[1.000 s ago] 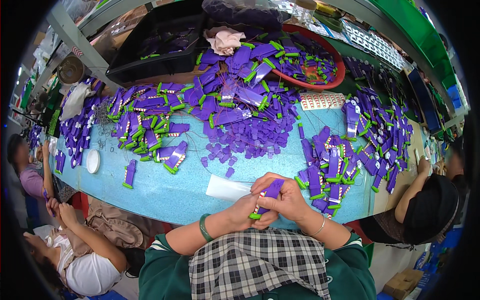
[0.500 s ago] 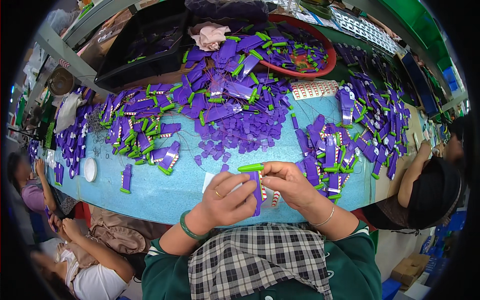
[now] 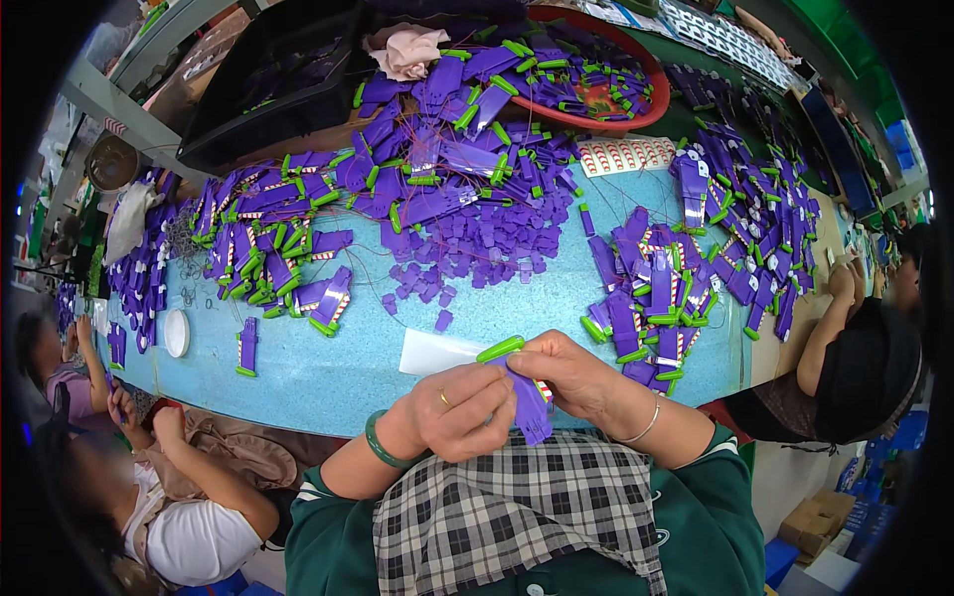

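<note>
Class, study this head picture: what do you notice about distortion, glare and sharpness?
In the head view, the blue table bows along its near edge and the picture's corners go black; pale sheen shows on the central purple heap; the held purple piece looks fairly sharp, while the lower-left co-worker's head is blurred.

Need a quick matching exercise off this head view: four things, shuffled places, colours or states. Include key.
Things:
1. Purple-and-green piece nearest the person
2. Cloth
3. Small round dish
4. Large round tub

Places, colours, states:
A. Red
B. On the blue table, well to the left of the hands
C. Held between the left hand and right hand
D. Pink and crumpled

Pairs: 1-C, 2-D, 3-B, 4-A
</note>
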`<state>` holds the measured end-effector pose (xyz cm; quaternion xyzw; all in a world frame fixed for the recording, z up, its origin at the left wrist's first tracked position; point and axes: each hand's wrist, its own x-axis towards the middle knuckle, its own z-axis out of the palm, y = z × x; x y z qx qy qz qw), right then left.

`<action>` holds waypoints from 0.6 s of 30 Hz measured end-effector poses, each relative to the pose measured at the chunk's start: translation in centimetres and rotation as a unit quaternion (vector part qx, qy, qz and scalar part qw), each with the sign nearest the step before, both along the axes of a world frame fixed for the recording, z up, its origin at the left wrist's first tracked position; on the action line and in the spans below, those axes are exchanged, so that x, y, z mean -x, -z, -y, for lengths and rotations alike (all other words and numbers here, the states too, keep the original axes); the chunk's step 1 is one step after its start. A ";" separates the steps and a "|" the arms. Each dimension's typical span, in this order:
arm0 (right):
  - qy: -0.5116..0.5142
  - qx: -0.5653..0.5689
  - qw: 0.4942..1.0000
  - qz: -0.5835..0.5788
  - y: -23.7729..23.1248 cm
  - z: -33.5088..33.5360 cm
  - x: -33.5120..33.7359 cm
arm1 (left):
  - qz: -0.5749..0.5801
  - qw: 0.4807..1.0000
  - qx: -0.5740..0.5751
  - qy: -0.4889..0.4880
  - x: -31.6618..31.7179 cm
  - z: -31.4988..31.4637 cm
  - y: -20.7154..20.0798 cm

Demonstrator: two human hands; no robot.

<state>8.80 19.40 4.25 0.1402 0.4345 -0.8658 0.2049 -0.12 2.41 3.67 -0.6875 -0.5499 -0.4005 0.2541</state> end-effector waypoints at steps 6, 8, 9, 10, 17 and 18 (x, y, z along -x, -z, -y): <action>-0.063 -0.009 0.998 0.006 0.2 -0.9 -2.7 | 0.036 0.999 0.029 -0.024 -0.5 -0.1 0.1; -0.079 -0.002 0.996 -0.032 0.2 -1.7 -3.2 | 0.055 0.997 0.041 -0.039 -0.6 -0.2 0.4; -0.074 0.003 0.995 -0.061 0.4 -2.1 -3.5 | 0.109 0.992 0.037 -0.051 -0.6 -0.3 0.8; -0.068 0.008 0.993 -0.092 0.6 -2.5 -3.5 | 0.160 0.985 0.033 -0.063 -0.5 -0.5 1.3; 0.149 -0.346 0.904 -0.203 3.0 -1.5 -2.2 | 0.527 0.842 0.112 0.009 -0.3 -3.0 0.2; 0.156 -0.358 0.895 -0.216 3.0 -1.4 -1.9 | 0.557 0.819 0.132 0.032 -0.1 -3.4 0.0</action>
